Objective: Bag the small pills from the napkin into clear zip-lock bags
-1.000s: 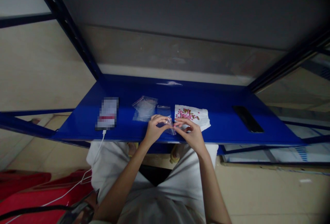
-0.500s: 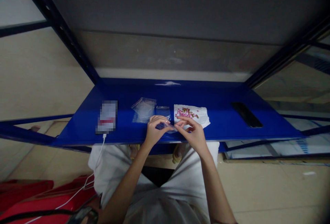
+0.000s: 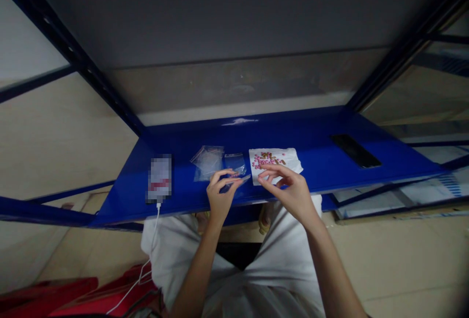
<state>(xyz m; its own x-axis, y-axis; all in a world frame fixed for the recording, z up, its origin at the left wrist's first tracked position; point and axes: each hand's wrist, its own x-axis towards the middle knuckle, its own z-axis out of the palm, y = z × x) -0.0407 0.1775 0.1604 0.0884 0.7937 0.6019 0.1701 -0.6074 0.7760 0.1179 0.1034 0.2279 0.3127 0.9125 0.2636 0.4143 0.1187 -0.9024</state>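
Note:
My left hand [image 3: 219, 194] pinches a small clear plastic bag [image 3: 239, 181] just above the front of the blue shelf [image 3: 318, 164]. My right hand [image 3: 291, 188] hovers a short way to the right of that bag, fingers curled, thumb and forefinger close together; I cannot make out anything between them. Right behind the right hand lies a white paper napkin [image 3: 291, 159] with a heap of pink and brown pills [image 3: 266, 159] on it. More clear bags [image 3: 207, 160] lie behind my left hand.
A phone [image 3: 159, 179] with a white cable [image 3: 146, 264] lies at the left of the shelf. A dark flat phone-like slab [image 3: 355, 151] lies at the right. The blue rack's uprights stand at both sides. Something red [image 3: 73, 298] is on the floor at lower left.
My hands have come apart: the right hand let go of the small bag and moved right, toward the pills. The left hand keeps the bag. The camera tilted slightly.

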